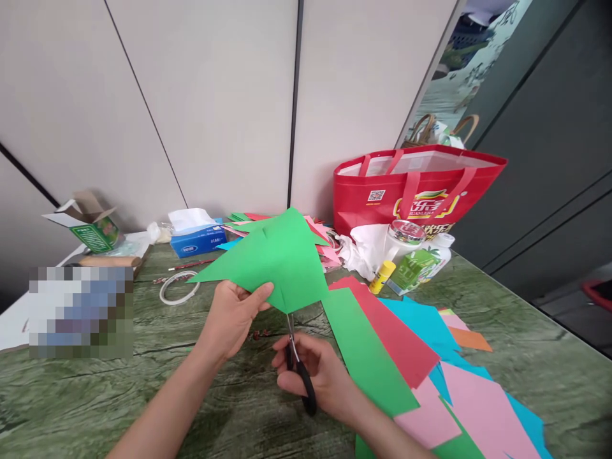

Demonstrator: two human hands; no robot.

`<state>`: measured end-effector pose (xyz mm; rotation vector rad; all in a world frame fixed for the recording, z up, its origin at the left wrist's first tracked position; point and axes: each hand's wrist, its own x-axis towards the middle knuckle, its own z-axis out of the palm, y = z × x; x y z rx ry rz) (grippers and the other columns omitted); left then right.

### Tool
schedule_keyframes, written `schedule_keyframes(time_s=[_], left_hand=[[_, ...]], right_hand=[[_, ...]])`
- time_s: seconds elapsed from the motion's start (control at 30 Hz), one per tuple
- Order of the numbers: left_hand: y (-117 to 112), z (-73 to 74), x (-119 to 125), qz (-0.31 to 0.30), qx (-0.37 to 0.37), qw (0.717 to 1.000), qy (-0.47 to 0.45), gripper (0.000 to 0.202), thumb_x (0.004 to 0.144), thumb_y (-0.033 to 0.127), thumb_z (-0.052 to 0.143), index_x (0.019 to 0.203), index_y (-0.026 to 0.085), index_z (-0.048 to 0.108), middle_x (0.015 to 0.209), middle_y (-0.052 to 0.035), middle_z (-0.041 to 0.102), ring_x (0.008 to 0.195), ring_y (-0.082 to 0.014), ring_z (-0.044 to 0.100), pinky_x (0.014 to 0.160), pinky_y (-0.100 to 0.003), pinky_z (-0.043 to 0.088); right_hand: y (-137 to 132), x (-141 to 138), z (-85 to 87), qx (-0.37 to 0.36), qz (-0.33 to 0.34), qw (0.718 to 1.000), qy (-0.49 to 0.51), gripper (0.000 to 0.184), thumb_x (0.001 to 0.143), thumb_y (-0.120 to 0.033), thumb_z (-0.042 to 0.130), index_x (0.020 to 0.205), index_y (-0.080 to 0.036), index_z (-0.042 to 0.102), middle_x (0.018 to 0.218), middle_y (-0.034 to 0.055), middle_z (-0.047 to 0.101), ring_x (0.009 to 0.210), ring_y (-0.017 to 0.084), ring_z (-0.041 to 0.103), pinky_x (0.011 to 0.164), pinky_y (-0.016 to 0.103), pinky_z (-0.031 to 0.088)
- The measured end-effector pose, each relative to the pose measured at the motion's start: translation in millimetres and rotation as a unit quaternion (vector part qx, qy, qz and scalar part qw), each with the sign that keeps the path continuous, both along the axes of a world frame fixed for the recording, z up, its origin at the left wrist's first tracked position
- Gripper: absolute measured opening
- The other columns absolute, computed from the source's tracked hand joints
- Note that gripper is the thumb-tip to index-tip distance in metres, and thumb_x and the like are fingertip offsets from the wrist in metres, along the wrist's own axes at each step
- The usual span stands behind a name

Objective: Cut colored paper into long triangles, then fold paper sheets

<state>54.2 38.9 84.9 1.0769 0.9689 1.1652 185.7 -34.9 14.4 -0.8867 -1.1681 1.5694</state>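
Observation:
My left hand [241, 312] pinches the lower left edge of a green sheet of paper [282, 255], thumb on top, holding it up above the table. In my right hand [320, 370] is a pair of scissors [306, 386] with black handles, my fingers around the loops. The blades point away from me and meet the sheet's near corner, where a short slit line runs up into the paper. Part of the blades is hidden by the sheet. Behind it, a pile of coloured paper pieces [329, 255] lies partly covered.
Loose coloured sheets, among them a red one [392, 331] and a pink one [488, 408], spread over the right side. Farther back stand a yellow glue stick [382, 277], a lidded jar [405, 237], a red bag [373, 191] and a blue tissue box [198, 242]. A white ring [165, 293] lies left.

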Motion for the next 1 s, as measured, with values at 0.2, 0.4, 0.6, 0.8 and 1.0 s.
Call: schedule_keyframes(time_s=[0.2,0.4,0.6,0.8,1.0], left_hand=[[-2.1,-9.9,5.6,0.022,-0.035,0.998,0.045,0.041,0.052,0.028,0.076,0.04,0.018,0.038,0.037,0.0112,0.03,0.037,-0.0053,0.035,0.049,-0.024,0.045],[-1.9,-11.6,6.9,0.01,-0.023,0.998,0.051,0.036,0.051,0.03,0.075,0.043,0.017,0.043,0.044,0.0073,0.038,0.044,-0.0071,0.039,0.051,-0.026,0.047],[-3.6,-10.7,8.4,0.018,-0.016,0.998,0.056,0.041,0.053,0.03,0.074,0.04,0.017,0.037,0.043,0.0084,0.03,0.044,-0.0055,0.033,0.05,-0.024,0.048],[-3.0,-16.5,7.7,0.036,0.001,0.994,0.103,0.047,0.054,0.034,0.072,0.039,0.02,0.03,0.044,0.0091,0.023,0.043,-0.0051,0.028,0.048,-0.024,0.047],[-2.7,-20.2,5.9,0.034,0.016,0.991,0.129,0.044,0.056,0.036,0.07,0.042,0.019,0.032,0.045,0.0083,0.025,0.044,-0.0064,0.032,0.05,-0.026,0.047]], right_hand=[[-0.4,4.3,2.3,-0.012,-0.004,1.0,0.009,0.03,0.063,-0.029,0.074,0.089,-0.02,0.06,0.072,-0.0017,0.057,0.065,0.01,0.052,0.06,0.021,0.04],[1.5,5.8,5.6,-0.02,-0.011,0.999,0.031,0.03,0.065,-0.031,0.073,0.089,-0.019,0.059,0.072,-0.0019,0.056,0.064,0.009,0.049,0.058,0.02,0.038],[2.4,7.6,7.1,-0.021,-0.01,0.999,0.028,0.032,0.064,-0.031,0.074,0.089,-0.017,0.059,0.072,-0.0017,0.056,0.064,0.008,0.048,0.057,0.019,0.037],[1.8,7.7,5.7,-0.023,-0.015,0.999,0.023,0.034,0.063,-0.032,0.074,0.089,-0.017,0.059,0.071,-0.002,0.055,0.063,0.008,0.048,0.057,0.019,0.037],[1.2,7.5,5.7,-0.027,-0.011,0.999,0.022,0.035,0.062,-0.031,0.075,0.089,-0.016,0.058,0.072,-0.0019,0.056,0.063,0.008,0.049,0.057,0.019,0.038]])
